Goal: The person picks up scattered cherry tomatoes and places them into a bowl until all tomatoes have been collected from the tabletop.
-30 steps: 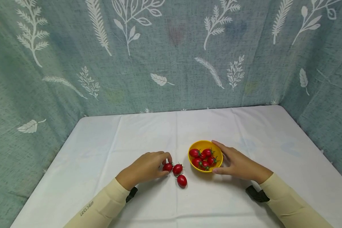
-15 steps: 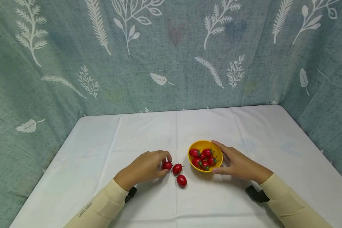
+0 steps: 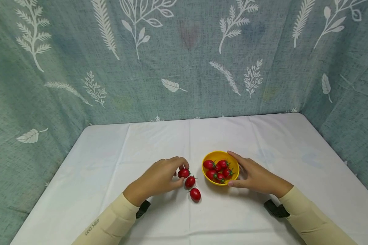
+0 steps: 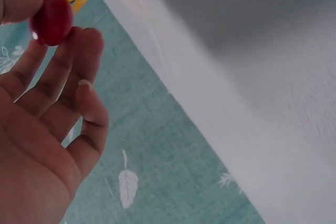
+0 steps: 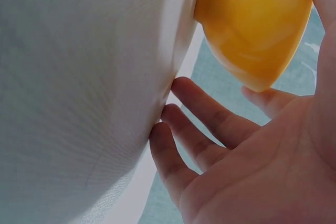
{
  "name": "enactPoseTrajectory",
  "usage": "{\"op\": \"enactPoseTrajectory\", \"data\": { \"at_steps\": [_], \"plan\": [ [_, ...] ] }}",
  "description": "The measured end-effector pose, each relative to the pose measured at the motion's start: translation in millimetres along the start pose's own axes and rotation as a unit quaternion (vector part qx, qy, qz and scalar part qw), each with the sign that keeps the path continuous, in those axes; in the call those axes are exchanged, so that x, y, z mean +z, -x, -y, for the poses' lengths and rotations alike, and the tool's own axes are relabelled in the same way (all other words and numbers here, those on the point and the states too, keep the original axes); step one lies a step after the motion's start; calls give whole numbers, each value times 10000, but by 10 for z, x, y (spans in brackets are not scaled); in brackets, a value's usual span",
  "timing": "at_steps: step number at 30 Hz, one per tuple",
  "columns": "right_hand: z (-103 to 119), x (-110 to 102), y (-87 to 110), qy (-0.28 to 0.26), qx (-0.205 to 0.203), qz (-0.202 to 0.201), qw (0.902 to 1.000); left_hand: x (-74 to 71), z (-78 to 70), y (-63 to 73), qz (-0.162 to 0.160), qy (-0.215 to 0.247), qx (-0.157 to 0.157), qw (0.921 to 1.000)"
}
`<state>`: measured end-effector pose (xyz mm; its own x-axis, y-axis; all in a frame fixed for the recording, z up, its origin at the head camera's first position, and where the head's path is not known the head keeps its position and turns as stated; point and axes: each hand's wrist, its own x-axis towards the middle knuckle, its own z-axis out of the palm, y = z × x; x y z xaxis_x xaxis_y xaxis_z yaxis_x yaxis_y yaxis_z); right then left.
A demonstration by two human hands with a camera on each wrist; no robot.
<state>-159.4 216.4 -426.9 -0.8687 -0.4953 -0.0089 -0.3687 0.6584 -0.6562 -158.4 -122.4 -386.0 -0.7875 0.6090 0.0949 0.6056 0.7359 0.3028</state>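
Between thumb and fingertips, my left hand (image 3: 157,178) pinches a red cherry tomato (image 3: 183,173); in the left wrist view this tomato (image 4: 51,20) shows between the thumb and fingers. Two more cherry tomatoes, one (image 3: 190,182) right beside the fingertips and one (image 3: 195,195) nearer the front, lie on the white cloth. My right hand (image 3: 254,174) holds the yellow bowl (image 3: 220,155) from its right side, thumb and index finger at the rim. In the right wrist view the other fingers (image 5: 212,116) spread below the bowl (image 5: 257,24), tips at the cloth.
Several cherry tomatoes with green stems (image 3: 222,170) lie inside the bowl. A white cloth (image 3: 159,143) covers the table. Green curtains (image 3: 141,92) with white leaf patterns stand behind it and at both sides.
My left hand has taken the cherry tomato slightly up and to the right, closer to the bowl. The right hand and the bowl have stayed in place.
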Motion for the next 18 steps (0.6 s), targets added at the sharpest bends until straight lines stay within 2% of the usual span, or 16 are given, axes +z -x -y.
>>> {"op": "enactPoseTrajectory", "data": {
  "at_steps": [12,18],
  "plan": [
    [-16,12,2,-1,-57,-41,10000,-4,-185,-122,-440,30,218,9988],
    [-14,15,-16,-67,-146,-86,9998,40,-243,-204,-515,145,299,9981]
  ]
}}
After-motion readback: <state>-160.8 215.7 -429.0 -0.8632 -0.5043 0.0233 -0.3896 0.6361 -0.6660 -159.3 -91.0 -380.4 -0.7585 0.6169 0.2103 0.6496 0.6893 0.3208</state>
